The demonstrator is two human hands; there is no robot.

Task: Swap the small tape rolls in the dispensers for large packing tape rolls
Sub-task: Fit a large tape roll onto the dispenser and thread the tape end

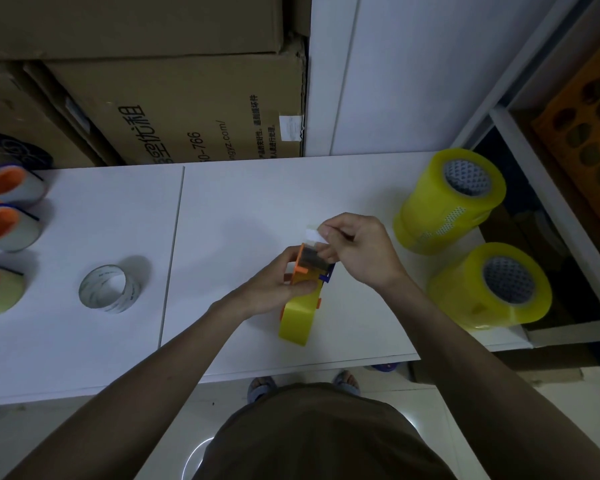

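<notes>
The orange dispenser (pixel 309 271) is held above the middle of the white surface (pixel 243 202), with a large yellow tape roll (pixel 297 318) mounted at its near end. The roll's lower edge appears to rest on or just above the surface; contact cannot be confirmed.

The left hand (pixel 278 284) grips the dispenser body from the left side, fingers curled round the orange frame. The right hand (pixel 359 249) is at the dispenser's far end, thumb and fingertips pinching the free tape end (pixel 316 234), a pale strip drawn up over the blade area.

Right of the hands, two stacks of large yellow tape rolls stand upright on the surface: the far stack (pixel 447 202) near the back edge and the near stack (pixel 489 289) at the right-hand edge, just beside each other.

Left of the centre seam, one small clear tape roll (pixel 108 289) lies alone on the surface, well apart from the dispenser.

At the far left edge, three further dispensers (pixel 9 213) with orange hubs are lined up front to back, partly cut off by the frame.

Cardboard boxes (pixel 174 98) are stacked behind the surface against a white wall panel (pixel 413 71).
</notes>
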